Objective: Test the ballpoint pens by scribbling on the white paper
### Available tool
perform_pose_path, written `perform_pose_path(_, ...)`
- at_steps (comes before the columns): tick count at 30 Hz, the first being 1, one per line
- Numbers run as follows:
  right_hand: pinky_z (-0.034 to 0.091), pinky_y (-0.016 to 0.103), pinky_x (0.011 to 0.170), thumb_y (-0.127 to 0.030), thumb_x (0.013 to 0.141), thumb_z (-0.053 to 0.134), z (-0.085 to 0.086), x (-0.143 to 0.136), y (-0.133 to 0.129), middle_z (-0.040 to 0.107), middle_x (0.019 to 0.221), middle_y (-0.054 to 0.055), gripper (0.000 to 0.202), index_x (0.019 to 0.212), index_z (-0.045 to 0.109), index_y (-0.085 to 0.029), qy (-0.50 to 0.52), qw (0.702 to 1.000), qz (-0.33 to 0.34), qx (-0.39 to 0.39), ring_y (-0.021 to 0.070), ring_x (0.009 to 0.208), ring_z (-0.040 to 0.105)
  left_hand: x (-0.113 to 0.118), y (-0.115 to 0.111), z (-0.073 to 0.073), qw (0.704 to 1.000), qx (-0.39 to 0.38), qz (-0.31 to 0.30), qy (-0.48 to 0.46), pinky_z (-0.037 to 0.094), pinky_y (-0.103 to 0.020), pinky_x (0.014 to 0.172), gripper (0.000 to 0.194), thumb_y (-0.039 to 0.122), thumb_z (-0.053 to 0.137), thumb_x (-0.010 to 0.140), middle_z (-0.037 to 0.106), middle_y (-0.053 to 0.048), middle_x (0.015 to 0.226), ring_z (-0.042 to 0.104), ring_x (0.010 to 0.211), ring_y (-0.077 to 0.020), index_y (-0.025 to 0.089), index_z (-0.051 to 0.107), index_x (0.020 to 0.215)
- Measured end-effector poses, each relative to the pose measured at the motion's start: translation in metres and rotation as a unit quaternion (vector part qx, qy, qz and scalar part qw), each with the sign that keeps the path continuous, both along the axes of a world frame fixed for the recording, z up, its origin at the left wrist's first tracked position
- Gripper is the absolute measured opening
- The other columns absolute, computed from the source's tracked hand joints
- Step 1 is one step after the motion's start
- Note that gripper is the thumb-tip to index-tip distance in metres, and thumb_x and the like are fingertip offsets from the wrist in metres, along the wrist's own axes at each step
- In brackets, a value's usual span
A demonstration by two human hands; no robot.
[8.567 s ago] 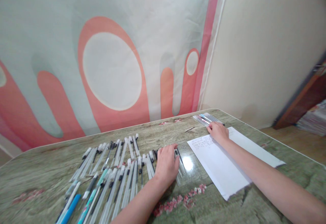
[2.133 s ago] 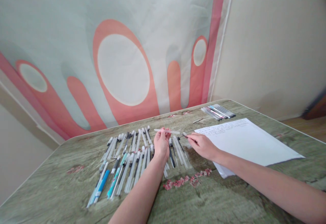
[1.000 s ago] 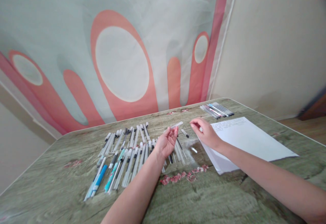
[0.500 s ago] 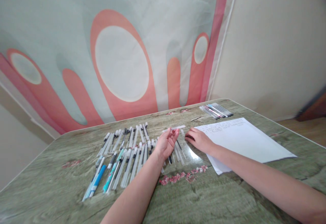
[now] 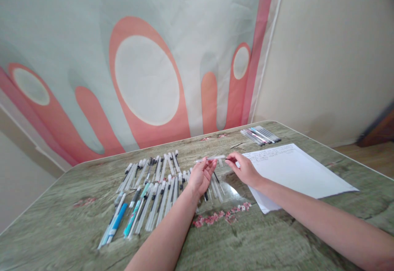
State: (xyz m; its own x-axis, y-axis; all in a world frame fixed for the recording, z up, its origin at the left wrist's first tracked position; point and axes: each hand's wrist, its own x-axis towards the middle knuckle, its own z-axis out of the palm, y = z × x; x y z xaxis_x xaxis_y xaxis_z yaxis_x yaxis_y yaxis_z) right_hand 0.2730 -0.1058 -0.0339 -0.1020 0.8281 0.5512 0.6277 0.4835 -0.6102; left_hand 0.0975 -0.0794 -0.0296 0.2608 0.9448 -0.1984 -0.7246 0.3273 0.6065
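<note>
My left hand (image 5: pixel 201 177), palm turned up, grips a clear pen barrel (image 5: pixel 217 157) between thumb and fingertips. The barrel points right, toward my right hand (image 5: pixel 246 170). That hand is closed in a pinch on a small dark piece, too small to name, just off the barrel's right end. Below my left hand lie several slim clear pens and dark refills (image 5: pixel 218 187), partly hidden by the wrist. Left of it, a front row of clear pens (image 5: pixel 158 203) lies side by side, with a back row of pens (image 5: pixel 152 167) behind.
A white sheet of paper (image 5: pixel 292 172) with handwriting lies on the right, partly under my right forearm. A bundle of pens (image 5: pixel 260 135) sits near the far edge of the wood-patterned table (image 5: pixel 246 238). Blue pens (image 5: pixel 115 223) lie at the left. A patterned hanging (image 5: pixel 197 37) is behind the table.
My right hand has lifted slightly off the tabletop and turned, and its fingers now pinch a small dark piece by the barrel. My left hand keeps hold of the barrel, nearly still.
</note>
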Motion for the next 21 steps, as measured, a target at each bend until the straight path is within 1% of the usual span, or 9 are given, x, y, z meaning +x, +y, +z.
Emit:
perform_pose_path(4, 0.044, 0.03, 0.075, -0.026, 0.085, 0.045, 0.0059, -0.0013, -0.0041, 0.054, 0.089, 0.006, 0.012, 0.092, 0.051, -0.019, 0.047, 0.996, 0.003, 0.08, 0.0154, 0.08, 0.053, 0.0012, -0.0011, 0.0011, 1.0, 0.005, 0.012, 0.006, 0.053, -0.024, 0.074, 0.003, 0.014, 0.051, 0.08, 0.062, -0.008, 0.074, 0.064, 0.079, -0.0154, 0.011, 0.052, 0.08)
perform_pose_path(8, 0.045, 0.032, 0.074, -0.023, 0.084, 0.046, 0.0044, -0.0018, -0.0029, 0.053, 0.089, 0.006, 0.012, 0.094, 0.053, -0.019, 0.054, 0.99, 0.01, 0.127, 0.0163, 0.08, 0.053, 0.0016, -0.0021, 0.0004, 1.0, 0.01, 0.014, 0.009, 0.052, -0.026, 0.074, 0.002, 0.013, 0.052, 0.08, 0.062, -0.008, 0.074, 0.064, 0.08, -0.0164, 0.011, 0.052, 0.08)
perform_pose_path(13, 0.046, 0.033, 0.075, -0.022, 0.085, 0.046, 0.0038, -0.0017, -0.002, 0.053, 0.09, 0.006, 0.014, 0.096, 0.054, -0.02, 0.05, 0.99, 0.017, 0.132, 0.0168, 0.082, 0.053, 0.0022, -0.0037, 0.0018, 1.0, 0.011, 0.014, 0.01, 0.052, -0.026, 0.074, 0.003, 0.013, 0.052, 0.08, 0.062, -0.008, 0.073, 0.064, 0.08, -0.0165, 0.011, 0.052, 0.078)
perform_pose_path(21, 0.047, 0.032, 0.072, -0.024, 0.085, 0.046, 0.0022, -0.0031, -0.002, 0.054, 0.089, 0.006, 0.016, 0.098, 0.054, -0.019, 0.052, 0.991, 0.018, 0.122, 0.0161, 0.077, 0.054, 0.0022, -0.0036, 0.002, 1.0, 0.008, 0.014, 0.015, 0.052, -0.026, 0.074, 0.003, 0.014, 0.052, 0.08, 0.062, -0.008, 0.073, 0.064, 0.079, -0.0167, 0.011, 0.052, 0.078)
